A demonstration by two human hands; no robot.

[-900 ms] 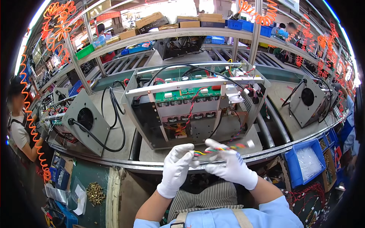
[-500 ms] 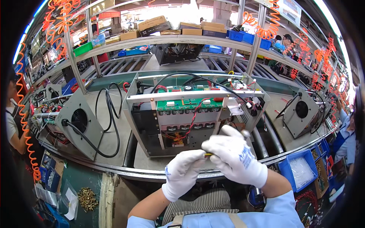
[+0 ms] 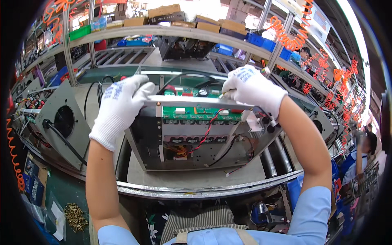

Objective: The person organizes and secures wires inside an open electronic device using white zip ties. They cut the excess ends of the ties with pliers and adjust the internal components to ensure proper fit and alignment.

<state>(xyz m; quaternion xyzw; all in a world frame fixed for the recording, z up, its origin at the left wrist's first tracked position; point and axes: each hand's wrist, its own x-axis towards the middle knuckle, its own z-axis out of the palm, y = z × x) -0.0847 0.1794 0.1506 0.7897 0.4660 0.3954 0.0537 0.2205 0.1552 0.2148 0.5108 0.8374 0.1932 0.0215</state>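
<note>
A metal chassis [image 3: 192, 162] with an open front stands before me, a green circuit board [image 3: 204, 115] across its upper part. A twisted red and black wire [image 3: 207, 132] hangs down its front. My left hand [image 3: 126, 96], in a white glove, is closed on the upper left corner of the chassis frame. My right hand [image 3: 251, 83], gloved too, is over the right part of the top bar [image 3: 192, 100]. Its fingers are pinched together near the board; what they hold is too small to name. A black cable [image 3: 175, 79] arches behind the bar.
Grey fan panels stand at left [image 3: 63, 122] and right [image 3: 322, 124]. Metal rollers [image 3: 267, 159] run beside the chassis. A shelf [image 3: 134, 33] with cardboard boxes spans the back. Brass fittings [image 3: 75, 217] lie at lower left. Orange coiled hoses hang on both sides; another person [image 3: 355, 159] is at right.
Both hands have moved from in front of the chassis up to its top and apart, the left to the left corner, the right over the bar. The view has shifted.
</note>
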